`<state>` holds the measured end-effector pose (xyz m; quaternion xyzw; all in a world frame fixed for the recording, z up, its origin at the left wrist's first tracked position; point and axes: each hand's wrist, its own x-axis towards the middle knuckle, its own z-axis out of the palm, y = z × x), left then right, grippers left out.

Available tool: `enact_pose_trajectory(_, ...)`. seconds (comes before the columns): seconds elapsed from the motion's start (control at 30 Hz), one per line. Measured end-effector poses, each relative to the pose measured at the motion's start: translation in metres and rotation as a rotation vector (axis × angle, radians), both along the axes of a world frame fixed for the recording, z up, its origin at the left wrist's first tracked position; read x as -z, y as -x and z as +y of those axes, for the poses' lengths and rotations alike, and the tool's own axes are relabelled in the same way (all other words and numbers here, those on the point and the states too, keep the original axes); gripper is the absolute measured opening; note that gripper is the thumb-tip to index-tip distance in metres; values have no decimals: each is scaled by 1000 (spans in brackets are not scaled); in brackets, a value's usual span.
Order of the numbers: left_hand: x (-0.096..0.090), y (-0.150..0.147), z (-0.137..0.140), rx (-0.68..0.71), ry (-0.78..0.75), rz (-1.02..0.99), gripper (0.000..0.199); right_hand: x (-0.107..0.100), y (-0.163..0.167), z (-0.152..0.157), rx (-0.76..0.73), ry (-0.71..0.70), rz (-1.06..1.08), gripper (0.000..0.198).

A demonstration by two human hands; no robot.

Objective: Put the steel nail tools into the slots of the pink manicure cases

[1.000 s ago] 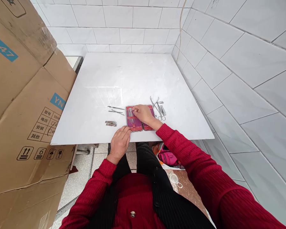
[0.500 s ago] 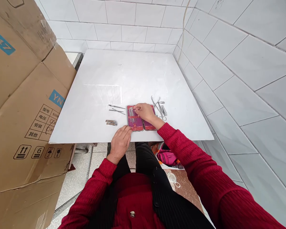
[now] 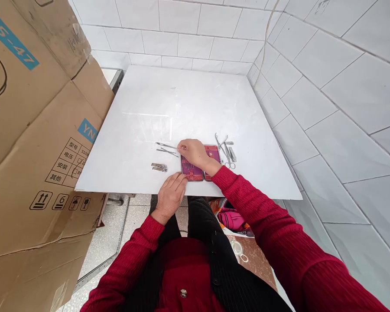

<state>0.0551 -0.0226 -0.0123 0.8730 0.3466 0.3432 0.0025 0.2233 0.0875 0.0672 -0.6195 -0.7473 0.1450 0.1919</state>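
Observation:
An open manicure case (image 3: 195,177), purple inside with a red border, lies near the table's front edge. Thin metal tools sit in its left half, partly hidden by my right hand (image 3: 193,152). That hand is closed in a pinch over the case's upper left edge, beside the end of a slim metal tool (image 3: 165,144); what it pinches is hidden. My left hand (image 3: 171,194) grips the case's lower left corner with its fingertips. Tweezers (image 3: 166,151) and nail clippers (image 3: 159,167) lie left of the case. To its right are nippers (image 3: 221,141), small scissors (image 3: 229,162) and another nail clipper (image 3: 232,154).
The white table (image 3: 143,95) meets tiled walls at the back and right. A large cardboard box (image 3: 61,143) stands along its left side. A pink cloth item (image 3: 231,217) lies below the front edge. A cable (image 3: 265,39) runs down the wall corner.
My right hand has moved left from above the middle of the case to its upper left edge. My left hand stays at the corner. The whole view has shifted slightly.

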Motion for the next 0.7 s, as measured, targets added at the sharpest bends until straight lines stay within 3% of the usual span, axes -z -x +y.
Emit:
enact_pose_trajectory(0.23, 3, 1, -1, -3, 21, -4, 34, -18, 36, 16, -112, 30, -307, 29)
enact_pose_trajectory(0.57, 7, 0, -2, -15, 32, -2, 36, -8, 43, 7, -155, 56, -228, 26)
enact_pose_trajectory(0.7, 7, 0, -2, -20, 7, 4, 35, -7, 42, 12, -118, 29, -315, 28)
